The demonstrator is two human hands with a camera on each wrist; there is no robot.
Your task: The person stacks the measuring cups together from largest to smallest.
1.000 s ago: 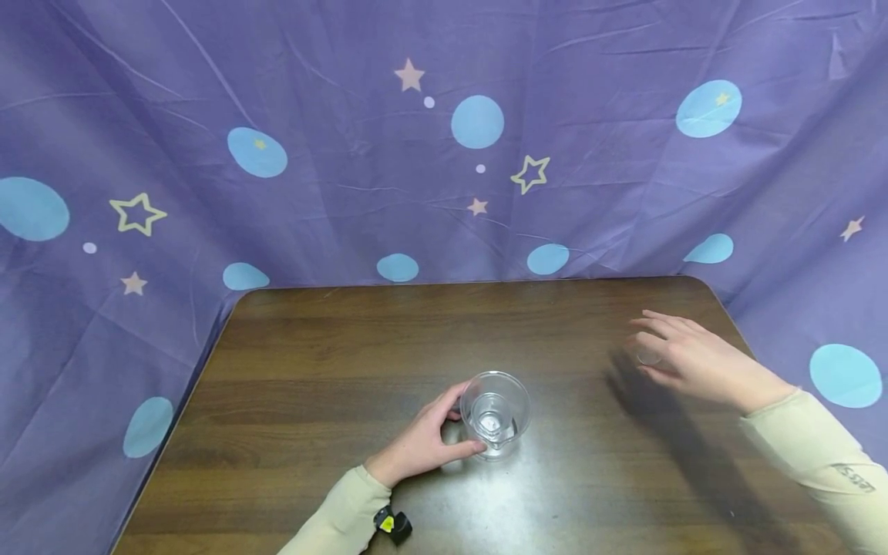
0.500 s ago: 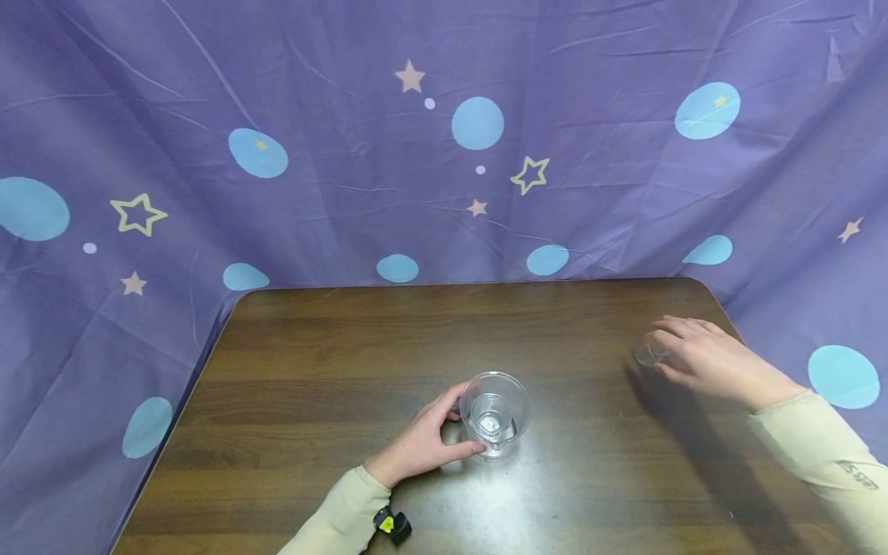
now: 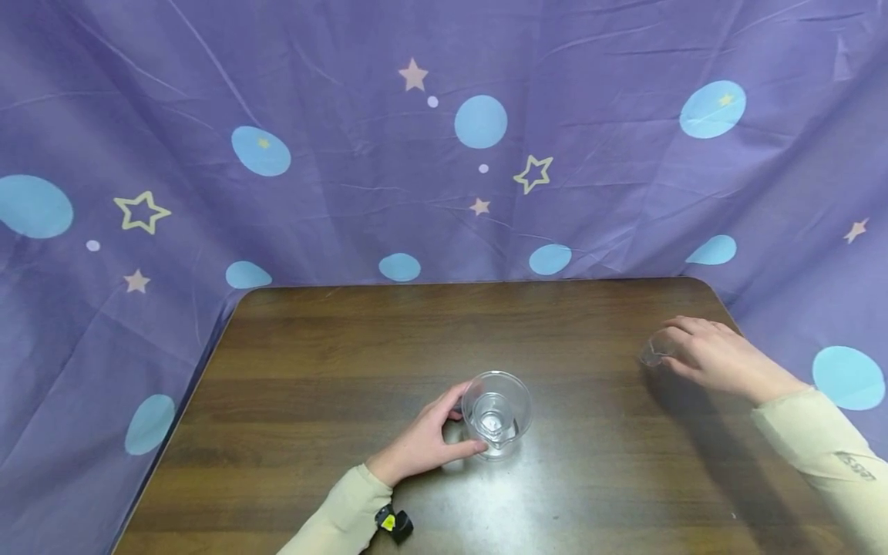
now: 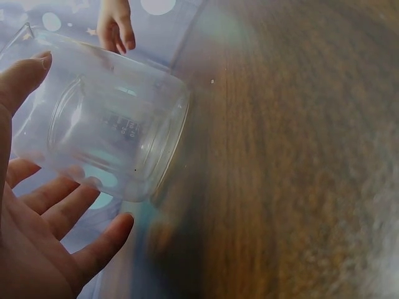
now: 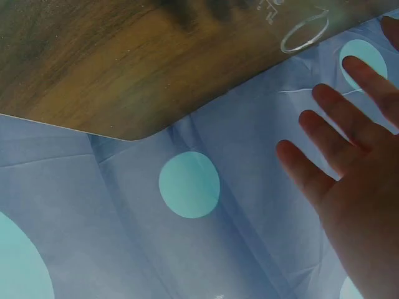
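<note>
A large clear glass beaker [image 3: 516, 397] stands near the middle of the table, with a smaller beaker [image 3: 491, 416] nested inside it. My left hand [image 3: 426, 439] holds the large beaker from its left side, thumb at the near side and fingers round the back. In the left wrist view, printed marks show on the inner beaker [image 4: 124, 128]. Toward the far right, a small clear beaker [image 3: 652, 353] stands on the table, partly hidden by my right hand [image 3: 714, 358]. In the right wrist view, its rim [image 5: 305, 34] lies apart from the outstretched fingers [image 5: 336, 115].
The brown wooden table [image 3: 333, 339] has rounded far corners. A purple curtain [image 3: 347, 139] with stars and blue spots hangs behind it and along both sides. A black strap [image 3: 395, 524] with a yellow mark sits at the left sleeve.
My right hand has drawn to the right, off the small beaker, so more of that beaker shows. The left hand and the nested beakers have stayed in place.
</note>
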